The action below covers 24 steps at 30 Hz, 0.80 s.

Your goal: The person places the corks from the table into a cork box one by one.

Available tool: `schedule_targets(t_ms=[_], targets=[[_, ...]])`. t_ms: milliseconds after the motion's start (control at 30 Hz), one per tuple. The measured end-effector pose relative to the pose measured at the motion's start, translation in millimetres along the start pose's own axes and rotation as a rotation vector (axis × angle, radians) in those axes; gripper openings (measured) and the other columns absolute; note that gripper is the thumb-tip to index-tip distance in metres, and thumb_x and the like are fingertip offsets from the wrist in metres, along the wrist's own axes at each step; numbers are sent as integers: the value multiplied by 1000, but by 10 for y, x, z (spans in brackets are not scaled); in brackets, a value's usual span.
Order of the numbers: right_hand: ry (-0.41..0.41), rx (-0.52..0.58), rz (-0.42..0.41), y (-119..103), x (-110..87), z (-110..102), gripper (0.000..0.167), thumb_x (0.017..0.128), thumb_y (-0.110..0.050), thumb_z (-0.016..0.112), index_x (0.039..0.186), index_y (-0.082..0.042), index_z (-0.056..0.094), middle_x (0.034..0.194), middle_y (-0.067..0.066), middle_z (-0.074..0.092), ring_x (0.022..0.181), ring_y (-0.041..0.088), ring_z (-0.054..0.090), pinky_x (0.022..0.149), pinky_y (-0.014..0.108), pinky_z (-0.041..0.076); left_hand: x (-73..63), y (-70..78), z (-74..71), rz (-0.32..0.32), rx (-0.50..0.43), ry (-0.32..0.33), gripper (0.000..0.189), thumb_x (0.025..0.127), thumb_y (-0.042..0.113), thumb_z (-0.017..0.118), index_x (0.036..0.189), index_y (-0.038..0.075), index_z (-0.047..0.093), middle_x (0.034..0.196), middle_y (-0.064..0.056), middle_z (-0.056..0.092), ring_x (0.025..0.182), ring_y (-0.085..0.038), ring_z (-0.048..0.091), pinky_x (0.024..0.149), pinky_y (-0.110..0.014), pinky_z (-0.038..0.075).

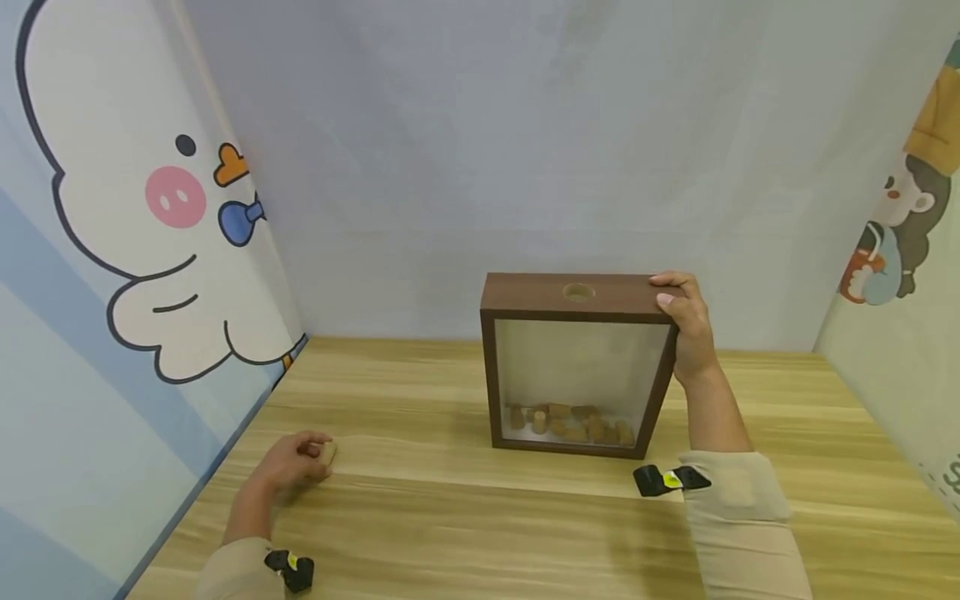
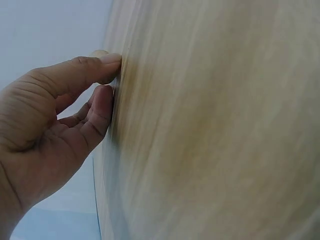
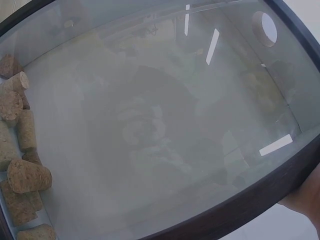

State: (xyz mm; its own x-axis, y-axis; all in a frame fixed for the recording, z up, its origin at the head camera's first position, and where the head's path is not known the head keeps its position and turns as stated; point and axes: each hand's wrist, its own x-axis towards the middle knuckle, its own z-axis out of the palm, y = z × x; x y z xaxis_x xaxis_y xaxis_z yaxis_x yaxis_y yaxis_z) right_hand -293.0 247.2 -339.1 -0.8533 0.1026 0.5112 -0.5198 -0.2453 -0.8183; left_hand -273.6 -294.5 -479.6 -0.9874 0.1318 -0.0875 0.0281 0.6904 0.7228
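Low over the left part of the table, my left hand [image 1: 295,460] pinches a cork [image 1: 328,452] between thumb and fingers. Only a sliver of that cork [image 2: 99,53] shows behind the thumb in the left wrist view. My right hand [image 1: 692,321] grips the top right corner of a dark wooden box frame [image 1: 525,293], which stands upright on the table. Its top has a round hole [image 1: 579,292], and its front is a clear pane. Several corks [image 1: 576,434] lie in a heap at the bottom inside; the right wrist view shows these corks [image 3: 30,176] closely through the pane.
The wood-grain table [image 1: 420,525] reaches back to a pale cloth wall [image 1: 390,208]. A printed curtain [image 1: 97,333] bounds the left side, and another printed panel [image 1: 885,350] bounds the right. Black straps with cameras sit on both wrists.
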Motion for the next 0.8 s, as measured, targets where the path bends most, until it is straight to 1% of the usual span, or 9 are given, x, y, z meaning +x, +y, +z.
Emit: schedule_targets(t_ms=[100, 233, 367, 400, 467, 600, 700, 800], targets=[[3, -8, 13, -5, -3, 2, 18, 85, -14, 44, 99, -18, 56, 104, 10, 43, 85, 19, 46, 69, 27, 41, -31, 35, -6, 5, 1, -5, 52, 74, 7, 76, 119, -7, 56, 106, -21, 57, 100, -38, 52, 83, -50, 43], [12, -27, 18, -16, -4, 8, 18, 85, -16, 45, 98, -19, 56, 105, 9, 43, 87, 20, 45, 72, 29, 39, -103, 141, 13, 17, -15, -23, 54, 74, 7, 76, 121, -5, 54, 112, -25, 55, 104, -41, 51, 82, -51, 44], [14, -26, 5, -20, 5, 7, 18, 85, -15, 45, 99, -19, 56, 103, 9, 44, 86, 19, 45, 72, 28, 39, -147, 267, 58, 27, -62, -19, 53, 73, 2, 73, 122, -4, 54, 117, -26, 52, 108, -42, 48, 83, -50, 44], [12, -20, 6, -20, 5, 6, 18, 85, -15, 45, 99, -19, 56, 103, 9, 44, 85, 19, 46, 71, 28, 40, -152, 296, 69, 33, -75, -18, 50, 75, 1, 71, 121, -4, 53, 118, -26, 51, 108, -42, 48, 82, -50, 44], [7, -15, 11, -22, 4, 8, 18, 85, -15, 45, 99, -19, 56, 103, 9, 44, 85, 19, 46, 70, 28, 41, -156, 355, 95, 39, -110, -11, 44, 78, 1, 68, 120, -3, 53, 118, -25, 51, 106, -39, 50, 80, -47, 46], [4, -26, 22, -27, -1, 7, 19, 85, -15, 44, 99, -19, 55, 104, 9, 43, 86, 20, 46, 70, 28, 41, -132, 472, 137, 62, -173, -6, 36, 86, 2, 63, 119, -4, 51, 112, -23, 53, 94, -32, 57, 73, -40, 49], [11, -32, 24, -30, -2, 8, 19, 86, -15, 43, 99, -20, 56, 104, 9, 43, 86, 20, 45, 70, 28, 40, -119, 564, 151, 69, -201, 9, 38, 84, -1, 62, 120, -5, 50, 108, -20, 54, 89, -27, 56, 71, -36, 49], [16, -32, 20, -34, -6, 13, 19, 85, -14, 43, 99, -19, 56, 102, 9, 44, 85, 19, 46, 69, 27, 40, -119, 649, 156, 92, -193, 25, 42, 81, -3, 62, 121, -4, 50, 108, -18, 54, 92, -27, 54, 73, -36, 48]])
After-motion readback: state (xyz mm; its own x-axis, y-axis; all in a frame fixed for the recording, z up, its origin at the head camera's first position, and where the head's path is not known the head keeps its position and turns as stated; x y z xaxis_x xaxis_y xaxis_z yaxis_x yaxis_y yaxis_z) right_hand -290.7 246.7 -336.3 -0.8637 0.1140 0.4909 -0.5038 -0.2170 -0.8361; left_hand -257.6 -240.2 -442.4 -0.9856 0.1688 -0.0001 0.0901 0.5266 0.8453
